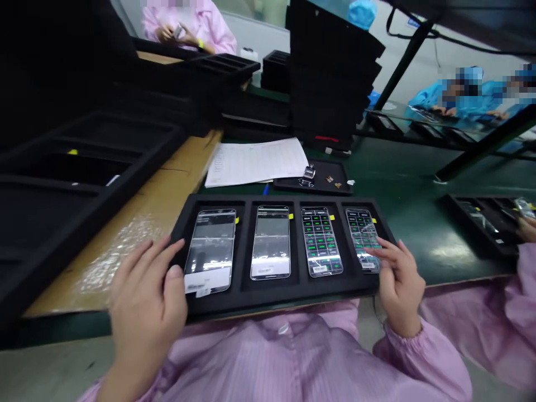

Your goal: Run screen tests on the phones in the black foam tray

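Note:
In front of me lies a black foam tray (270, 296) whose compartments hold several smartphones with lit screens. My left hand (148, 296) rests at the tray's left end, fingers stretched out beside the leftmost phone (210, 245) and holding nothing. That phone and the second phone (271, 243) show mostly grey screens. Green marks in a grid fill the third phone (321, 240) and the rightmost phone (360, 231). Over the rightmost phone's screen my right hand (400, 282) extends its fingers, with nothing in its grasp; whether a fingertip touches the glass I cannot tell.
Behind the tray are a printed sheet (255, 162) and a small black tray (329, 181) with small parts. Tall stacked black trays (330, 72) stand farther back. Another large tray (84, 167) slants at the left. At the right, a co-worker's hand (526, 226) is by another tray (481, 229).

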Demonstrator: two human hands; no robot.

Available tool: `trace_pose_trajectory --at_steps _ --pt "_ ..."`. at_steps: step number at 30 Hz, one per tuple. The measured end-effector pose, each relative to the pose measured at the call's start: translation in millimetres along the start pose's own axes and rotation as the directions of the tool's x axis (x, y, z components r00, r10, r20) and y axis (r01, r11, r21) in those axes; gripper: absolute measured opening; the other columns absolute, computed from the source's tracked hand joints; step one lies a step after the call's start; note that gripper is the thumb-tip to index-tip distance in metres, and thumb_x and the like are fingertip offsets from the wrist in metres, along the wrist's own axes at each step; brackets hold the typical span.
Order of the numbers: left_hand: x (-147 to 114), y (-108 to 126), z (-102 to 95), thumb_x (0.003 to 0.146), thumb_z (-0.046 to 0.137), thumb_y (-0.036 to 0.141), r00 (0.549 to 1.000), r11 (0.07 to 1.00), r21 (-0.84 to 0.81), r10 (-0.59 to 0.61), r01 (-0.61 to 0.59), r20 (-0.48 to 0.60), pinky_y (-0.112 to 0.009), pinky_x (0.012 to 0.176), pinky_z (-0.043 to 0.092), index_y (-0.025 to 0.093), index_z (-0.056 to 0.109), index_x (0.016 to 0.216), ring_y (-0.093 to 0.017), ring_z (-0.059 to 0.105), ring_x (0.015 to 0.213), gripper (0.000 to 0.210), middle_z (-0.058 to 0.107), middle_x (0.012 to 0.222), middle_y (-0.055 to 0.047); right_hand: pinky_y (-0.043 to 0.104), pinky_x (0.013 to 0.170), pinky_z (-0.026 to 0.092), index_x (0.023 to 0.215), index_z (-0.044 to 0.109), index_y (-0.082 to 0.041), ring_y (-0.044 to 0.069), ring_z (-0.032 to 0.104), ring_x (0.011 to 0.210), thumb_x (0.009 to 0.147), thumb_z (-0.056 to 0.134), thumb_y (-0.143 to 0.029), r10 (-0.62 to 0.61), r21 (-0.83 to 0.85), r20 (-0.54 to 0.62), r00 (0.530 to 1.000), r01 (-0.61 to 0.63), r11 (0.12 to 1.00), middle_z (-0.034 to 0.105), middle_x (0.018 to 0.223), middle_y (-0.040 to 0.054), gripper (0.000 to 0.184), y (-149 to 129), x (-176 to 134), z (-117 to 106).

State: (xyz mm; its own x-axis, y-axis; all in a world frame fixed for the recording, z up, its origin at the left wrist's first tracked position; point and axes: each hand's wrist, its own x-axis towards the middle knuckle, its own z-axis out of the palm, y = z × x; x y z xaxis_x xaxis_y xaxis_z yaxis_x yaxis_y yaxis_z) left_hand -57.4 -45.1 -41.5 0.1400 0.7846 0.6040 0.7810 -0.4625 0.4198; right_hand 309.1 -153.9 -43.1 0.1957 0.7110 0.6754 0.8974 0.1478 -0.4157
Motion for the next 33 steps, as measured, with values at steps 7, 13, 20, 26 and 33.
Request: trace_pose_trajectory --at_steps 7,13,20,26,33 --pt "4.5 2.8 3.3 0.096 0.037 0.037 0.995 0.993 0.078 -0.090 0.088 0.032 -0.066 0.105 0.043 0.026 0.055 0.141 -0.042 0.055 0.124 0.050 0.067 0.124 -0.012 0.056 0.114 0.037 0.101 0.066 -0.023 0.026 0.065 0.118 0.091 0.043 -0.011 -0.036 -0.038 0.123 0.992 0.041 0.998 0.075 0.097 0.0023 0.028 22.2 -14.8 -13.3" --pt "3.3 -3.0 4.0 0.097 0.036 0.038 0.989 0.985 0.129 -0.125 0.115 0.073 -0.063 0.101 0.046 0.031 0.052 0.139 -0.039 0.057 0.119 0.046 0.066 0.120 -0.011 0.054 0.112 0.039 0.113 0.066 -0.021 0.027 0.064 0.119 0.096 0.045 -0.020 0.108 -0.043 -0.016 0.994 -0.109 0.993 0.072 0.113 0.0079 0.027 29.8 -14.4 -13.6" --pt "4.8 -6.1 7.8 0.095 0.037 0.037 0.995 0.976 0.201 -0.092 0.080 0.048 -0.058 0.093 0.051 0.018 0.057 0.132 -0.039 0.062 0.108 0.046 0.070 0.117 -0.016 0.059 0.102 0.043 0.142 0.049 -0.010 0.040 0.056 0.124 0.098 0.041 -0.046 0.579 -0.179 -0.036 0.814 -0.575 0.798 0.056 0.138 0.0236 0.057 47.4 -0.7 -7.2" --pt "4.1 -12.2 5.1 0.098 0.032 0.044 0.991 0.970 0.227 -0.107 0.087 0.075 -0.052 0.089 0.052 0.011 0.057 0.132 -0.037 0.065 0.104 0.054 0.071 0.115 -0.018 0.055 0.103 0.044 0.142 0.047 -0.009 0.037 0.057 0.123 0.098 0.041 -0.051 0.528 -0.189 0.030 0.849 -0.514 0.837 0.059 0.132 0.0230 0.062 62.7 -2.9 -9.7" --pt "73.1 -26.6 0.0 0.091 0.043 0.049 0.934 0.984 0.168 -0.113 0.058 0.339 -0.043 0.086 0.056 0.019 0.070 0.114 -0.033 0.071 0.103 0.047 0.075 0.115 -0.014 0.040 0.097 0.051 0.108 0.070 -0.019 0.025 0.068 0.102 0.092 0.056 -0.030 0.203 0.002 0.458 0.865 -0.229 0.973 0.072 0.111 0.0086 0.024 63.7 121.9 20.7"
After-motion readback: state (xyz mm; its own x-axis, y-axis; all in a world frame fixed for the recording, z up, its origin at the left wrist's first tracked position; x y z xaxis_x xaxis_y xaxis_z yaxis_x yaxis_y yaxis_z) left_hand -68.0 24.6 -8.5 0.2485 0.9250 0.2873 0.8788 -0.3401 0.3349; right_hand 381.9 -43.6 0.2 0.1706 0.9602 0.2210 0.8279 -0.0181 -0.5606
